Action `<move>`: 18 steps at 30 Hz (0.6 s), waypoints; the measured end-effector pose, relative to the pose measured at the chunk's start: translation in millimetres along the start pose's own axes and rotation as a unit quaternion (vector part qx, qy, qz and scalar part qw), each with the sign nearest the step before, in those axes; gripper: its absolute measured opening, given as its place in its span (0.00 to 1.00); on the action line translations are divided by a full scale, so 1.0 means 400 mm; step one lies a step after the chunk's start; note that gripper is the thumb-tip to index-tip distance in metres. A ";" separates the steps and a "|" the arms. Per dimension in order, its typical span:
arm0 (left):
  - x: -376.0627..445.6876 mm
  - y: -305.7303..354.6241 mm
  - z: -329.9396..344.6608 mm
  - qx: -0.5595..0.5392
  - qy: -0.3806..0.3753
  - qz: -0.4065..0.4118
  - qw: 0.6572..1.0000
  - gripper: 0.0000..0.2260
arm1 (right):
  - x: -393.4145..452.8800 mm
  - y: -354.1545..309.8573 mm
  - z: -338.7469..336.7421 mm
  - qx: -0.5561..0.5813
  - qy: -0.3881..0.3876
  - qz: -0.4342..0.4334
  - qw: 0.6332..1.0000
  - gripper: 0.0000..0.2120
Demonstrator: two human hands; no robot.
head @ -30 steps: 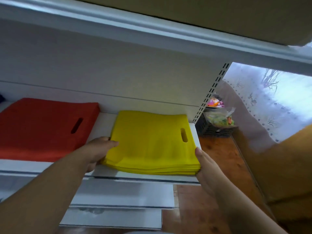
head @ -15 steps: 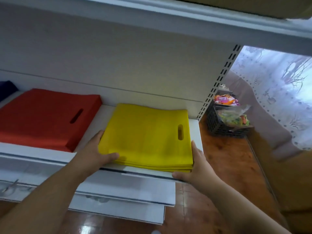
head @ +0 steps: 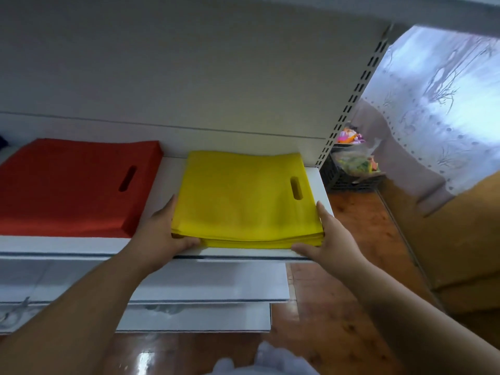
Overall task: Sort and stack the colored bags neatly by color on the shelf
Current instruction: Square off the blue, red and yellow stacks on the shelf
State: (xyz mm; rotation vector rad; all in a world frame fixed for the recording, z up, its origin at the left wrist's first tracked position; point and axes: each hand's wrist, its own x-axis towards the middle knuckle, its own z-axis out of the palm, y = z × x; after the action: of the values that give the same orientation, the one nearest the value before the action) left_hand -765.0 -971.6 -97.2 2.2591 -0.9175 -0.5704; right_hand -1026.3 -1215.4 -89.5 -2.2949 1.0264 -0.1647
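A stack of yellow bags (head: 243, 201) with a cut-out handle lies flat at the right end of the white shelf (head: 54, 244). A stack of red bags (head: 73, 185) lies to its left, a gap apart. My left hand (head: 159, 234) is at the yellow stack's front-left corner, fingers straight along the left side and thumb against the front edge. My right hand (head: 330, 239) frames the front-right corner the same way, fingers along the right side and thumb along the front. Neither hand lifts the stack.
A dark blue item (head: 2, 142) shows at the far left edge. A slotted upright (head: 351, 98) ends the shelf on the right. Beyond it stand a black crate (head: 349, 177) of colourful packets and a lace curtain (head: 446, 104). Lower white shelves (head: 216, 282) jut out below.
Both hands moved from the stack's sides to its front corners, thumbs now along the front edge. The yellow stack sits squarer on the shelf.
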 end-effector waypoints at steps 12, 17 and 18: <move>-0.031 0.003 0.005 -0.070 0.001 0.085 0.994 0.51 | -0.014 -0.021 -0.001 -0.040 0.023 0.013 0.999 0.54; -0.015 -0.015 0.002 -0.103 0.008 0.084 0.991 0.44 | -0.011 -0.024 0.002 -0.048 0.033 0.006 0.998 0.54; -0.014 -0.015 0.001 -0.101 0.008 0.087 0.991 0.44 | -0.009 -0.022 0.001 -0.052 0.038 0.008 0.998 0.54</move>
State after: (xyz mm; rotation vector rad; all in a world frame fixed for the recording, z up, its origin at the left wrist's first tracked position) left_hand -766.4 -964.2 -100.7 1.9790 -0.9912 -0.5386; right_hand -1023.1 -1208.2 -84.3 -2.3894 1.1155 -0.1968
